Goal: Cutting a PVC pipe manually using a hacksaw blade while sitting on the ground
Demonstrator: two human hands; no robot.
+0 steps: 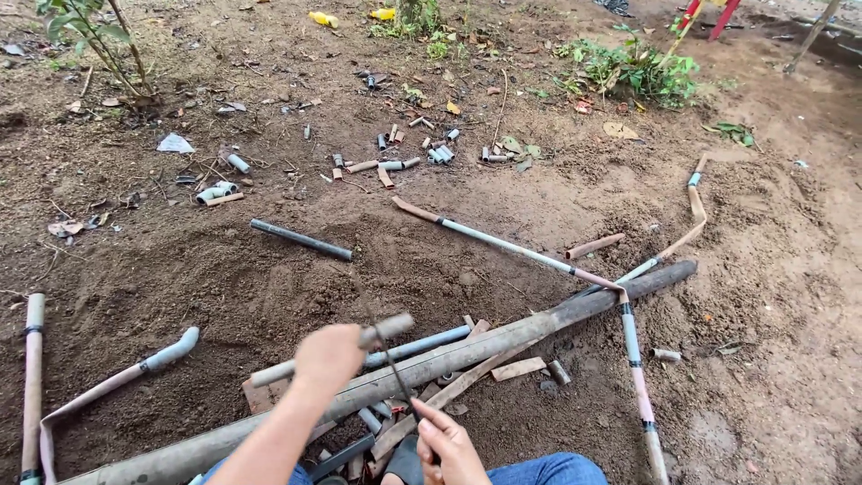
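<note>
My left hand (328, 357) is closed around a short grey pipe piece (388, 327), whose end sticks out to the right of my fist. My right hand (449, 445), lower and nearer my body, pinches a thin dark blade (395, 368) that slants up and left and meets the pipe piece just beside my left fist. Under both hands a long thick grey pipe (539, 321) lies diagonally on the soil. A thinner pale blue pipe (431, 341) lies along it. Whether the blade is cutting into the piece is too small to tell.
Bare brown soil all around. Several short pipe offcuts (395, 162) are scattered further away, and a dark pipe (301, 239) lies mid-ground. Long joined pipes (503, 242) run on the right, bent pipes (135, 370) at left. Plants (633, 67) grow at the back. My knees in blue jeans (548, 469) are below.
</note>
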